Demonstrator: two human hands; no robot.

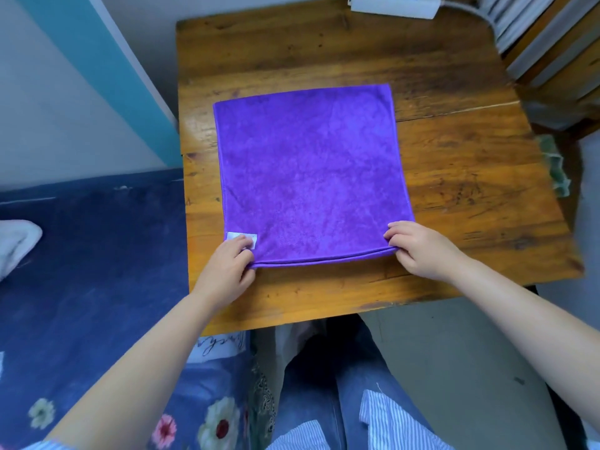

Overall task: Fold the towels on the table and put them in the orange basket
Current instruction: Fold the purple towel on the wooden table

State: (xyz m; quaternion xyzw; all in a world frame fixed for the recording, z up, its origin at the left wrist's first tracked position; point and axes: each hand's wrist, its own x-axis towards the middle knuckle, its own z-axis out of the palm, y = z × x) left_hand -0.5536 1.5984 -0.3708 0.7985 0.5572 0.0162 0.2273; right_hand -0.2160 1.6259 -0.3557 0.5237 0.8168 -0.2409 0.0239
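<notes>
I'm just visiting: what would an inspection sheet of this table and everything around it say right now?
Surface: wooden table, worn, with dark marks.
Job's things: purple towel lying flat, two layers showing at its near edge; orange basket not in view.
Clutter: nothing seen.
Hands: left hand pinches the near left corner by the white label; right hand pinches the near right corner.
Cables: grey cable from a white power strip at the far edge.
Surroundings: blue floral bedding left, wooden chair right.
</notes>
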